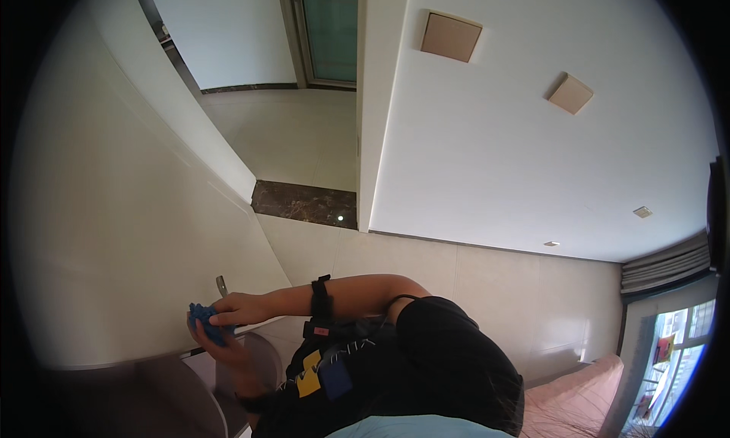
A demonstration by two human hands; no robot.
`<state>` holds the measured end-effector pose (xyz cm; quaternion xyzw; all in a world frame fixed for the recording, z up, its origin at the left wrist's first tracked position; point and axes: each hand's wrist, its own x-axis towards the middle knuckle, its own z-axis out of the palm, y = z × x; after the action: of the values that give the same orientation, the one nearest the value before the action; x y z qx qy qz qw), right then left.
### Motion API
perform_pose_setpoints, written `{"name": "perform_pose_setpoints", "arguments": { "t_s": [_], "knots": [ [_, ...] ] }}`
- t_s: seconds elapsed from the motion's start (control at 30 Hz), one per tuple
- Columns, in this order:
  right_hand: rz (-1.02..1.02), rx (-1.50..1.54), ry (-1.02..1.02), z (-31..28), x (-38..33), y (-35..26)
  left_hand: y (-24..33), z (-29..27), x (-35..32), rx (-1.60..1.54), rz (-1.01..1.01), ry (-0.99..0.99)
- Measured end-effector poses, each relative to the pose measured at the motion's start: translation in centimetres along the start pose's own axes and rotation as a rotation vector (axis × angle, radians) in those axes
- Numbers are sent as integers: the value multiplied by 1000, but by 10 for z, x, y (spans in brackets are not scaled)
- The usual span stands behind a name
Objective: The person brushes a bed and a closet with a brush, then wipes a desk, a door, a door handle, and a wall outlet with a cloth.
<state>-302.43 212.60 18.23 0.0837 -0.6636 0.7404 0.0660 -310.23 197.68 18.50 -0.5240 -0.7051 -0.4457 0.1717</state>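
A crumpled blue cloth (pixel 204 313) is bunched between my two hands, in front of a large cream-coloured glossy surface (pixel 114 248). My right hand (pixel 237 309) reaches in from above, with its fingers closed on the cloth. From below, my left hand (pixel 222 350) cups the same cloth, its fingers wrapped round the side. Part of the cloth is hidden by the fingers. Just past my right hand, a small grey metal piece (pixel 221 285) shows against the cream surface; its kind is unclear.
Curved grey-brown furniture (pixel 262 362), perhaps chairs, stands beside my left forearm. A white wall (pixel 517 157) with square beige plates runs along the right. A dark marble threshold (pixel 304 202) crosses the doorway. Pink padded furniture (pixel 578 392) sits at lower right, near a window (pixel 677 362).
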Motion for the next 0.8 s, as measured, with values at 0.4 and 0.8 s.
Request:
{"name": "perform_pose_setpoints", "arguments": {
  "t_s": [0.4,0.8],
  "knots": [
    [66,-14,567,-32,-132,27,31,73,16,-470,-342,-556],
    [84,-264,1118,-62,-183,50,85,211,3,-982,-480,-700]
  ]
}}
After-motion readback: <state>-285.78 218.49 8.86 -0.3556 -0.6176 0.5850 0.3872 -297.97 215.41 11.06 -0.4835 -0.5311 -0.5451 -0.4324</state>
